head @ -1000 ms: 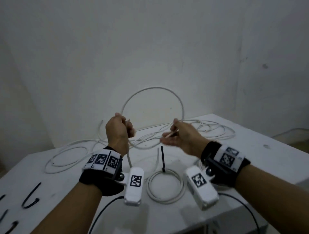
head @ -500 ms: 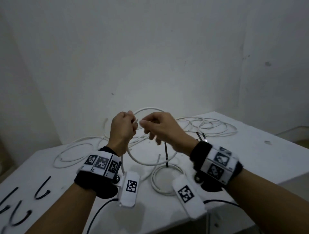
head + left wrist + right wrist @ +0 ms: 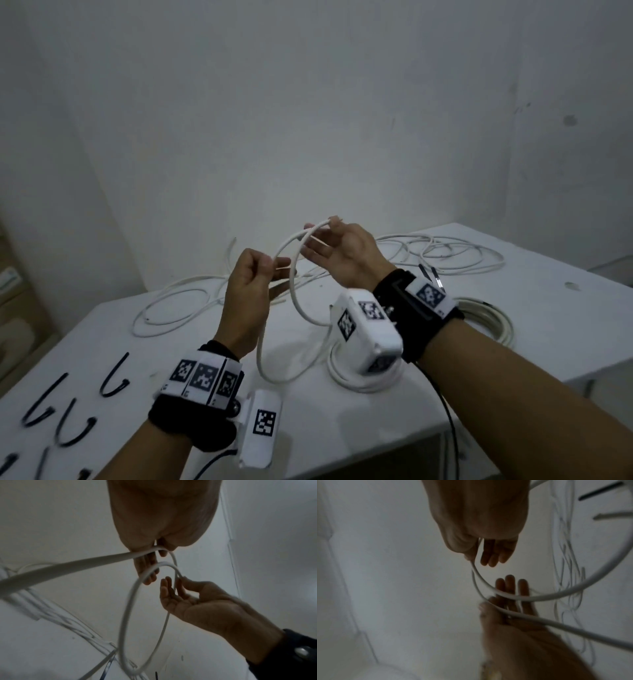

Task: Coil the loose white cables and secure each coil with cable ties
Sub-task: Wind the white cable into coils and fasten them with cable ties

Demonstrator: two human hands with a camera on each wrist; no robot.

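I hold a loose white cable (image 3: 294, 298) in the air above the white table (image 3: 534, 308), bent into a loop between both hands. My left hand (image 3: 270, 270) pinches two strands of it; one strand hangs down toward the table. My right hand (image 3: 325, 228), a little higher and to the right, pinches the top of the loop with thumb and forefinger, its other fingers spread. The left wrist view shows the loop (image 3: 126, 615) hanging below both hands. In the right wrist view the cable (image 3: 488, 586) runs from my right thumb to my left hand (image 3: 505, 609).
A tied coil (image 3: 346, 377) lies under my right wrist, and another coil (image 3: 493, 318) lies further right. Loose white cables (image 3: 445, 253) sprawl along the back and at the left (image 3: 164, 308). Several black cable ties (image 3: 113, 380) lie at the front left.
My right hand has lifted up and to the right, away from the left hand, and turned palm up, opening a loop of cable between them. The left hand keeps its hold.
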